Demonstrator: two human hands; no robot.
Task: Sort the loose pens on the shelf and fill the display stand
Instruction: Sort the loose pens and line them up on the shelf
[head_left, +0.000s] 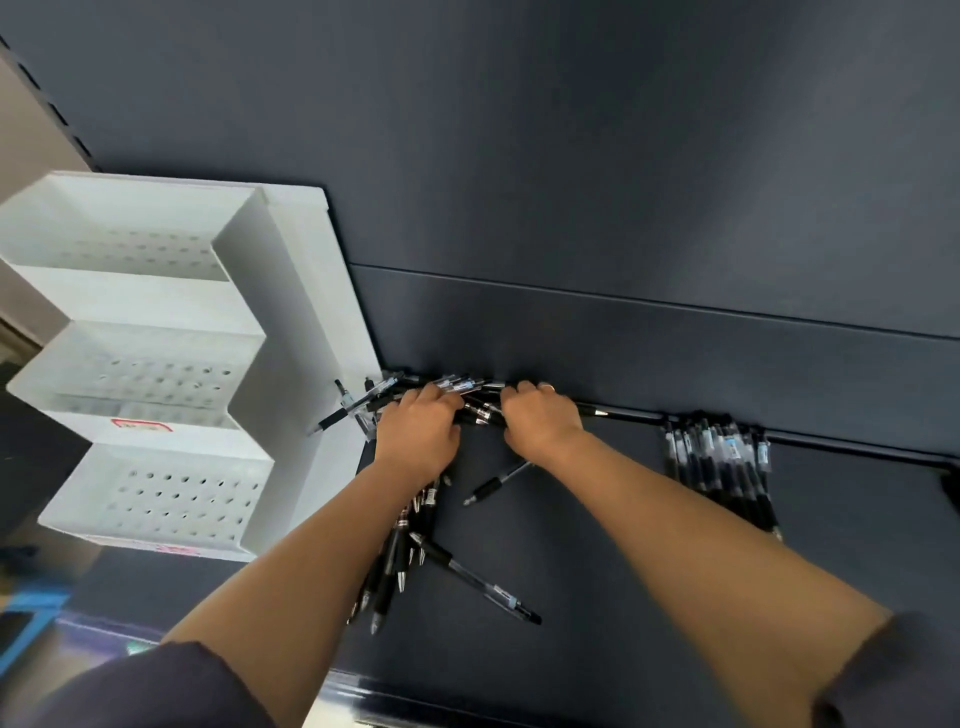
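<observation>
L fingers (441, 399) curl over a bunch of black pens (480, 413) at the back edge of the shelf (649, 571). R fingers (525, 391) clench the same bunch from the other side. Both the left hand (421, 431) & right hand (540, 418) are knuckles-up, close together, w/ the bunch between them. More loose pens (405, 551) lie fanned under the L forearm, and a single pen (496, 484) lies between the arms. A neat row of pens (722, 462) lies well to the R. The white display stand (306, 291), 3 stepped tiers w/ holes, stands at L, just beside the bunch.
</observation>
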